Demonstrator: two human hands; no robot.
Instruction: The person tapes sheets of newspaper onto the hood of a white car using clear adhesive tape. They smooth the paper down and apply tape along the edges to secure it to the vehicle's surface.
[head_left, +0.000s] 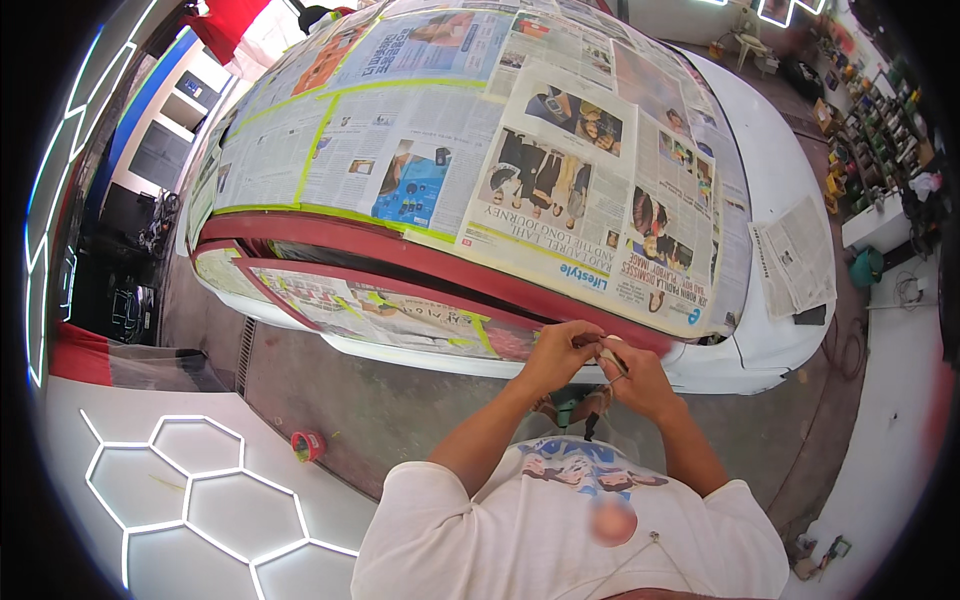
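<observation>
At nine o'clock in the view, glowing white hexagonal light tubes (35, 190) run down the wall. A pale panel with more lit hexagons (243, 505) fills eight o'clock, and a small red tub (308, 446) stands at its edge, by the grey floor (330, 400). From ten o'clock round to three stretches a car (775, 165) with a white body, its upper part covered in newspaper sheets (265, 150) edged with yellow-green tape (316, 150). A dull red band (330, 230) borders the sheets along the side nearest the person.

At four o'clock, just off centre, the left hand (562, 352) is beside this band, its fingers curled in toward the other hand; whether its grip has hold of anything, I cannot tell. Next comes a small pale thing (607, 356), between the two hands, too hidden to identify. The right hand (640, 381) has its grip closed around it.

Toward three o'clock, loose newspaper (797, 262) lies over the car's white end; beyond it sits a green pot (866, 267). Cluttered bottles and containers (885, 150) crowd two o'clock.
</observation>
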